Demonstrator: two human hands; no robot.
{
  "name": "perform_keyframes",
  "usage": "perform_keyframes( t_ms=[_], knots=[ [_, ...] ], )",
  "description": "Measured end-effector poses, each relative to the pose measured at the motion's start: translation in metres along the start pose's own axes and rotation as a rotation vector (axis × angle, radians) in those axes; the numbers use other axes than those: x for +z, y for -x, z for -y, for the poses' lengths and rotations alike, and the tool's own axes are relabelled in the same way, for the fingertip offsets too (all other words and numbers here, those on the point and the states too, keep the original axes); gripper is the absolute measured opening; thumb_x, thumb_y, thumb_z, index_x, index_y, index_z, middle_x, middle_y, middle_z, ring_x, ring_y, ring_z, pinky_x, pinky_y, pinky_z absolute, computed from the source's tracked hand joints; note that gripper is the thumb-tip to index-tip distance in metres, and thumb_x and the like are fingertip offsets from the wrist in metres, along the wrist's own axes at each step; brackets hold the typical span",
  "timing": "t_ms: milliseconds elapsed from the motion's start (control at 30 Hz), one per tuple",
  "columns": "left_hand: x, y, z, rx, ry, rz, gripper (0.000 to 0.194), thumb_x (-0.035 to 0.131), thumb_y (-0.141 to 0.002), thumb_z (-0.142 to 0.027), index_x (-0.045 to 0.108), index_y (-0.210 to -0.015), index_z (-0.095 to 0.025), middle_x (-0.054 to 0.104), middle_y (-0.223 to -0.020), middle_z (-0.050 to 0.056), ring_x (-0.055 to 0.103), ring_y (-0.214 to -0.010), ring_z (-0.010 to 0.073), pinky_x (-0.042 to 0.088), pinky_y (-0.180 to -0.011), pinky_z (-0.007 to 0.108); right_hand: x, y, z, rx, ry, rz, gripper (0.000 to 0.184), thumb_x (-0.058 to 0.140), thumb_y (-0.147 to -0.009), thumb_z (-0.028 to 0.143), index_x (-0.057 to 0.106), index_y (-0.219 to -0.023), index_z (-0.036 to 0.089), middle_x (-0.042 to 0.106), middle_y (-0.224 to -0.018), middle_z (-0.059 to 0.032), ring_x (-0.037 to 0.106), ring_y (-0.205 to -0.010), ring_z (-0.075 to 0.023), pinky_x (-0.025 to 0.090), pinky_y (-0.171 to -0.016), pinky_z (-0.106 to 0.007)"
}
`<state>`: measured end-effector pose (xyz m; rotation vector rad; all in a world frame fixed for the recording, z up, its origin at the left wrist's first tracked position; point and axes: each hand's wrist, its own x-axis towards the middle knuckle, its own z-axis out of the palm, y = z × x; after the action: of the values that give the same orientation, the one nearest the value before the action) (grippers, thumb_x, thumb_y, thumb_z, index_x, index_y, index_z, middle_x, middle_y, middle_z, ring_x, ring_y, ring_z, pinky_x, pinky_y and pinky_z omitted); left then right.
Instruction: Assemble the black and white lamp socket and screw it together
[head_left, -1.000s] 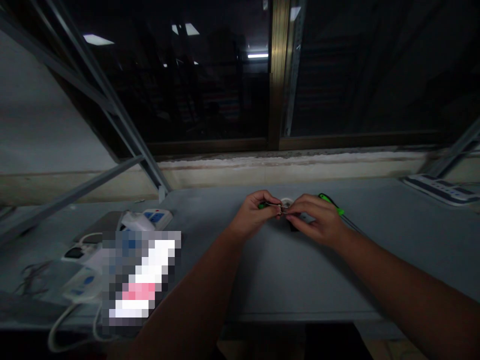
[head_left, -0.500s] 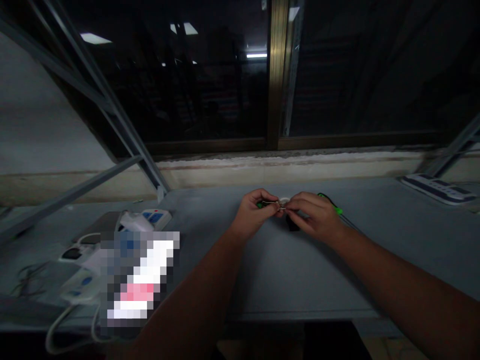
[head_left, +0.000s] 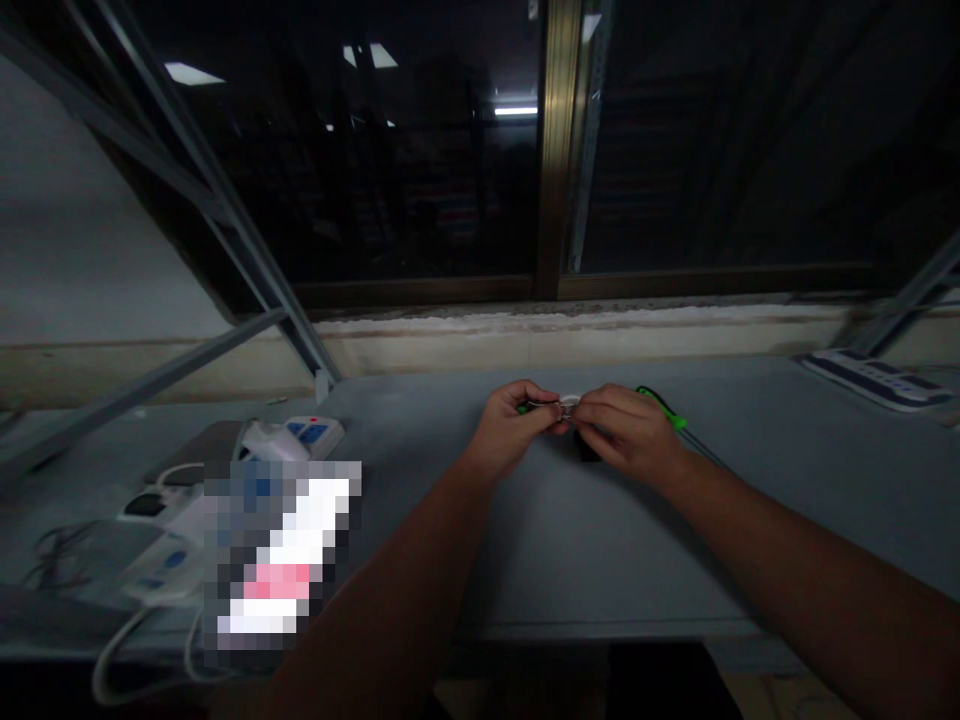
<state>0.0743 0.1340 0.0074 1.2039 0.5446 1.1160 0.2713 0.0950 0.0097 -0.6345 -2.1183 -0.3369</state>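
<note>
My left hand (head_left: 512, 425) and my right hand (head_left: 626, 431) meet fingertip to fingertip over the middle of the grey table (head_left: 570, 540). Both are closed in a pinch on a small pale part with thin metal pieces (head_left: 568, 406), too small and dim to name. A bit of green shows at my left fingers. A green-handled tool (head_left: 661, 406) lies on the table just behind my right hand. A small dark object (head_left: 586, 447) rests under my right fingers.
White power strips with cables (head_left: 289, 437) lie at the left, beside a blurred patch. Another power strip (head_left: 870, 378) sits at the far right. Slanted metal frame bars (head_left: 225, 215) rise on the left. A dark window and sill run behind the table.
Both hands stay pinched together on the small part, with only slight shifts of the fingers. Nothing else has moved.
</note>
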Motion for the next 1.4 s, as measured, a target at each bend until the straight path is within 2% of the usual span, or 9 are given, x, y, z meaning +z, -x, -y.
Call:
perform_keyframes(
  t_ms=[333,567,633,700,867,967,1133,1267,1400],
  knots=[
    [0.003,0.002,-0.007,-0.085,0.034,-0.018,0.039,0.092,-0.060,-0.030,0.063,-0.080,-0.013,0.072,-0.077,0.001,0.068,-0.068,0.0111,0.056,-0.067,0.024,0.002,0.000,-0.001,-0.024,0.022,0.011,0.015,0.063,-0.094,0.011,0.067,-0.105,0.021,0.072,-0.096,-0.0082,0.066,-0.086,-0.0205,0.057,-0.078,-0.035],
    [-0.005,-0.003,-0.010,-0.022,-0.005,-0.074,0.039,0.093,-0.061,-0.030,0.067,-0.086,-0.014,0.070,-0.079,0.000,0.070,-0.068,0.0127,0.059,-0.070,0.028,-0.006,0.002,-0.015,0.195,-0.045,0.008,0.014,0.069,-0.091,0.020,0.069,-0.105,0.023,0.074,-0.090,-0.0041,0.067,-0.081,-0.0194,0.055,-0.076,-0.035],
    [-0.008,-0.005,-0.012,0.017,-0.013,-0.110,0.038,0.093,-0.062,-0.029,0.068,-0.086,-0.014,0.070,-0.081,0.000,0.070,-0.072,0.0131,0.060,-0.074,0.030,-0.014,0.002,-0.020,0.284,-0.034,0.090,0.011,0.069,-0.091,0.022,0.070,-0.101,0.023,0.074,-0.089,-0.0037,0.067,-0.081,-0.0198,0.053,-0.078,-0.036],
    [-0.011,-0.007,-0.014,0.043,-0.014,-0.141,0.036,0.093,-0.063,-0.028,0.069,-0.086,-0.015,0.071,-0.083,0.001,0.071,-0.076,0.0134,0.060,-0.078,0.031,-0.021,0.002,-0.021,0.347,-0.018,0.245,0.009,0.069,-0.091,0.027,0.071,-0.099,0.023,0.075,-0.092,-0.0044,0.068,-0.085,-0.0213,0.052,-0.082,-0.038],
    [-0.014,-0.009,-0.014,0.051,0.013,-0.166,0.033,0.093,-0.062,-0.026,0.070,-0.082,-0.014,0.070,-0.081,0.001,0.070,-0.079,0.0137,0.059,-0.085,0.034,-0.019,0.004,-0.014,0.386,0.037,0.585,0.031,0.078,-0.082,0.051,0.074,-0.101,0.026,0.076,-0.104,-0.0062,0.068,-0.101,-0.0301,0.048,-0.090,-0.046],
    [-0.015,-0.010,-0.014,0.033,0.019,-0.160,0.033,0.094,-0.060,-0.026,0.071,-0.082,-0.014,0.071,-0.082,0.002,0.069,-0.080,0.0146,0.059,-0.087,0.036,-0.011,0.006,-0.011,0.400,0.009,0.672,0.028,0.082,-0.079,0.042,0.074,-0.102,0.028,0.077,-0.105,-0.0048,0.068,-0.104,-0.0307,0.046,-0.094,-0.046],
    [-0.015,-0.012,-0.014,-0.010,0.048,-0.204,0.026,0.089,-0.066,-0.028,0.073,-0.081,-0.013,0.071,-0.082,0.004,0.068,-0.081,0.0149,0.060,-0.089,0.037,-0.008,0.006,-0.010,0.419,-0.127,0.682,0.019,0.070,-0.082,0.018,0.074,-0.100,0.025,0.078,-0.102,-0.0034,0.072,-0.095,-0.0234,0.049,-0.090,-0.037],
    [-0.018,-0.016,-0.011,-0.082,0.094,-0.294,0.016,0.080,-0.075,-0.026,0.074,-0.079,-0.011,0.070,-0.084,0.008,0.067,-0.083,0.0169,0.062,-0.090,0.042,-0.012,0.003,-0.009,0.427,-0.190,0.647,0.026,0.064,-0.084,0.016,0.075,-0.107,0.025,0.078,-0.100,-0.0042,0.072,-0.088,-0.0212,0.051,-0.082,-0.033],
    [-0.023,-0.019,-0.004,-0.156,0.129,-0.350,0.010,0.070,-0.082,-0.018,0.075,-0.083,-0.009,0.071,-0.090,0.011,0.069,-0.089,0.0185,0.062,-0.095,0.042,-0.013,0.006,-0.015,0.463,-0.238,0.492,0.024,0.060,-0.091,0.019,0.075,-0.109,0.025,0.077,-0.103,-0.0048,0.072,-0.092,-0.0210,0.052,-0.085,-0.034]
  ],
)
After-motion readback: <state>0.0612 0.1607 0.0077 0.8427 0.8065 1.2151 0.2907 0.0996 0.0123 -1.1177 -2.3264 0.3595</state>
